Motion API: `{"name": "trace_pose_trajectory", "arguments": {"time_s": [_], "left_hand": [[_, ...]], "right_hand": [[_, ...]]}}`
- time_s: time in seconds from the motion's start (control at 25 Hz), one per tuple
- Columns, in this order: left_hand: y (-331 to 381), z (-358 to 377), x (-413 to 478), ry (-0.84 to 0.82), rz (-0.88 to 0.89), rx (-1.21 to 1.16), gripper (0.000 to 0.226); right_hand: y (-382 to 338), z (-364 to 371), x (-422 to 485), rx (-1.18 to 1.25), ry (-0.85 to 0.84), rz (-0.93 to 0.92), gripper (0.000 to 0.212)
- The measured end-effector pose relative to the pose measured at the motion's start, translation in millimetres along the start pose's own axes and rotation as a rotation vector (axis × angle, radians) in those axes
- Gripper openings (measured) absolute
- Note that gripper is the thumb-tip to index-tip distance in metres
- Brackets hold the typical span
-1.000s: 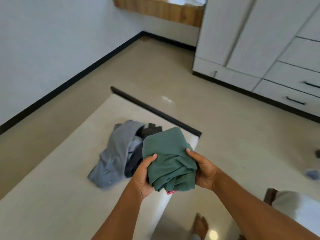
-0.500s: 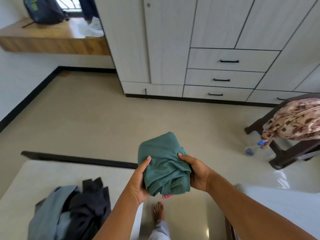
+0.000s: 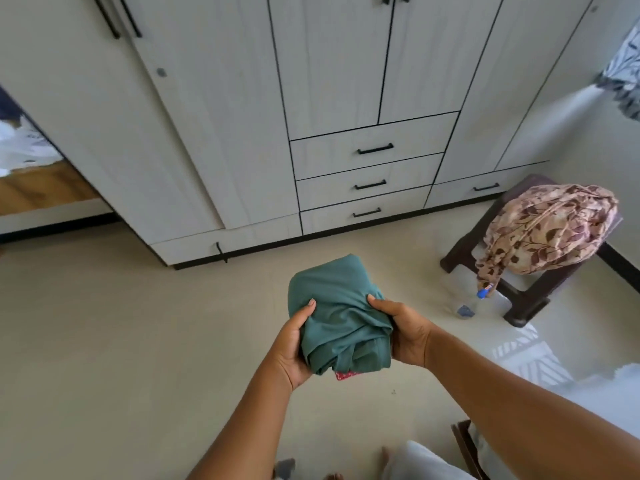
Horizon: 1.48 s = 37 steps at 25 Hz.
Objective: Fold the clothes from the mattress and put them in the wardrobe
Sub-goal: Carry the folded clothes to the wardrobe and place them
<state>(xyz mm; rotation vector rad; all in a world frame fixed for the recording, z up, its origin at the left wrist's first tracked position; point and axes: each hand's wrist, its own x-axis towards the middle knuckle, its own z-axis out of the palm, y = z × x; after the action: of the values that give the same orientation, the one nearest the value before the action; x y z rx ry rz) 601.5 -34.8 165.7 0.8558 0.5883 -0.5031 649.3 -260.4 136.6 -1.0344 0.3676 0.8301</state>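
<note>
A folded green garment (image 3: 337, 317) is held in front of me over the floor, with a bit of red cloth showing under its near edge. My left hand (image 3: 292, 344) grips its left side, thumb on top. My right hand (image 3: 403, 332) grips its right side, thumb pressed into the fabric. The pale wood-grain wardrobe (image 3: 329, 81) fills the view ahead, with all its doors shut and three drawers (image 3: 370, 183) with black handles shut below the middle doors. The mattress is out of view.
A dark stool (image 3: 519, 289) stands at the right with a brown floral cloth (image 3: 550, 230) heaped on it. A plastic bottle with a blue cap (image 3: 476, 301) lies beside its leg. A wooden ledge (image 3: 38, 188) sits at far left. Beige floor lies between me and the wardrobe.
The view has swung from the mattress and its pile of clothes to face the wardrobe, now closer. Both hands still hold the green garment the same way.
</note>
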Motion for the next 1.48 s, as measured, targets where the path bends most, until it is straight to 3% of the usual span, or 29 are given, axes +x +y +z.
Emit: {"name": "trace_pose_trajectory", "arguments": {"time_s": [0.2,0.36,0.72,0.84,1.04,1.16,1.32,1.48], "left_hand": [[59,52,110,-0.031,-0.051,0.053,0.063],[103,101,203,-0.008,-0.087,0.064,0.059],[215,170,379,0.013,-0.111,-0.050,0.054],[247,169,452,0.008,-0.169,-0.070,0.054],[279,177,556,0.013,-0.259,-0.089,0.052],[292,180,600,0.071,-0.293,-0.072,0.050],[277,170,682,0.177,-0.261,-0.071,0.048],[242,142,753,0.229,-0.243,-0.117,0.041]], "right_hand": [[-83,-40,71,0.064,0.064,-0.031,0.062],[-162,-83,136,0.043,0.078,-0.024,0.075],[-333,-126,283,0.012,0.076,0.038,0.071],[-369,-142,353,-0.054,0.193,0.108,0.077],[-423,-176,443,-0.120,0.424,0.233,0.056],[-457,-195,484,-0.406,0.488,0.167,0.036],[-471,-260,595,-1.154,0.457,0.066,0.052],[-454,-323,703,-1.647,0.375,0.012,0.055]]}}
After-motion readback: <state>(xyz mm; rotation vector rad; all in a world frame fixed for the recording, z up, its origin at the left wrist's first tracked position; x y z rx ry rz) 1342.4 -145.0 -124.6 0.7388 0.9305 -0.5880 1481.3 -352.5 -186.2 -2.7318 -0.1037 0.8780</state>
